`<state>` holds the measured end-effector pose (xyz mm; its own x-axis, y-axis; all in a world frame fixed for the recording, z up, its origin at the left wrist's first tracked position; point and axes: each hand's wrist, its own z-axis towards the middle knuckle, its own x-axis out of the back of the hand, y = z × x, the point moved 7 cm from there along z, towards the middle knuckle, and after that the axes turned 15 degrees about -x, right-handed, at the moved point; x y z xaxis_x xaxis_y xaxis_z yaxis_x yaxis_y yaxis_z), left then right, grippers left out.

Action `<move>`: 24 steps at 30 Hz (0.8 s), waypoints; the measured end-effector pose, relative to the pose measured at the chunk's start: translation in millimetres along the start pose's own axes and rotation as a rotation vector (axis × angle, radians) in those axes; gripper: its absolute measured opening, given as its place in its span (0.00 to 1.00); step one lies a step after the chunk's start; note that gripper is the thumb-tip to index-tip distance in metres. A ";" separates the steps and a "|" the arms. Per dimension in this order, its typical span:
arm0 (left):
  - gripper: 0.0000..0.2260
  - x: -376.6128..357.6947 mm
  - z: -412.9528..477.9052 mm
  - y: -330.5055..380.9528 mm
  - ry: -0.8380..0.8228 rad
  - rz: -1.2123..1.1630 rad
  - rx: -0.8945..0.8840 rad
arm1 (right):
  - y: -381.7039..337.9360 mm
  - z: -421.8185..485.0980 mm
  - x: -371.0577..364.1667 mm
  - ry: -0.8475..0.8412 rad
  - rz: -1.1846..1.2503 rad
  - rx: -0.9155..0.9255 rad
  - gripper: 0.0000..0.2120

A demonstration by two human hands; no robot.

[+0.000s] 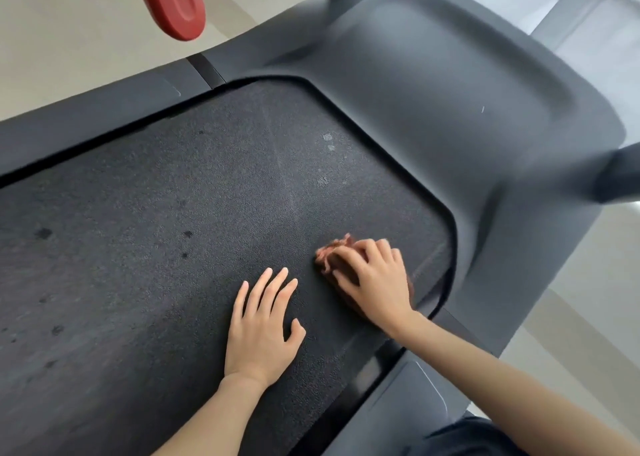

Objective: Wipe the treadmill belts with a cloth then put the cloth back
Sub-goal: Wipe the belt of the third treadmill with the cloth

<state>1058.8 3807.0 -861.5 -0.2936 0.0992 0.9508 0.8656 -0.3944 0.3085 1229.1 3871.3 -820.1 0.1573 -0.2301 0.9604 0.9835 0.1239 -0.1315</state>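
While my left hand (263, 327) lies palm down on the treadmill belt (156, 247), its fingers are straight and slightly fanned. The thumb is held out to the side, and the forearm runs back toward the lower edge of view. My right hand (375, 282) reaches in from the lower right. Its fingers arch over a bunched reddish-brown cloth (334, 249) and hold it down against the belt; the cloth shows ahead of the fingertips and under the palm. The cloth sits near the belt's front right corner, just beside the curved edge of the dark grey motor cover (433, 92). My hands are near each other, not touching.

The belt is black and textured, with pale smudges and a faint streak toward the front and darker spots to the left. A grey side rail (86, 119) borders its far edge. Beyond that rail lies beige floor (69, 40). A red rounded part (169, 2) enters at upper left; I cannot tell what it belongs to.
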 end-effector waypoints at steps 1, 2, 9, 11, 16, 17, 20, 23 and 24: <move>0.27 0.6 -0.1 0.3 0.000 -0.004 0.002 | -4.6 -4.0 1.7 -0.001 0.005 0.104 0.14; 0.26 0.7 -0.5 0.8 -0.001 -0.004 0.005 | -3.2 -3.2 3.8 0.005 -0.005 0.199 0.14; 0.26 0.5 0.3 0.1 0.015 -0.019 -0.004 | 116.3 80.7 9.7 0.072 -0.202 -0.267 0.13; 0.26 0.9 0.2 -0.1 0.025 -0.020 -0.005 | 130.9 87.0 4.2 0.065 -0.177 -0.424 0.15; 0.26 1.2 0.2 -0.3 0.032 -0.008 -0.005 | 115.7 66.9 0.7 0.075 -0.079 -0.494 0.16; 0.26 1.7 0.7 -0.2 0.032 -0.005 -0.004 | 108.8 59.8 2.4 0.086 -0.060 -0.473 0.16; 0.26 3.0 0.9 0.9 0.036 0.000 -0.003 | 80.7 35.3 6.6 0.109 -0.044 -0.363 0.14; 0.27 3.7 0.3 1.4 0.033 0.016 -0.003 | 53.3 12.1 7.8 0.078 -0.054 -0.248 0.13; 0.27 4.1 0.4 1.4 0.033 0.021 -0.001 | 45.2 5.5 8.0 0.064 -0.057 -0.214 0.13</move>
<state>1058.9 3807.2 -857.1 -0.2884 0.0607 0.9556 0.8712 -0.3974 0.2882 1274.3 3880.3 -817.0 0.0991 -0.2929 0.9510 0.9864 -0.0971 -0.1327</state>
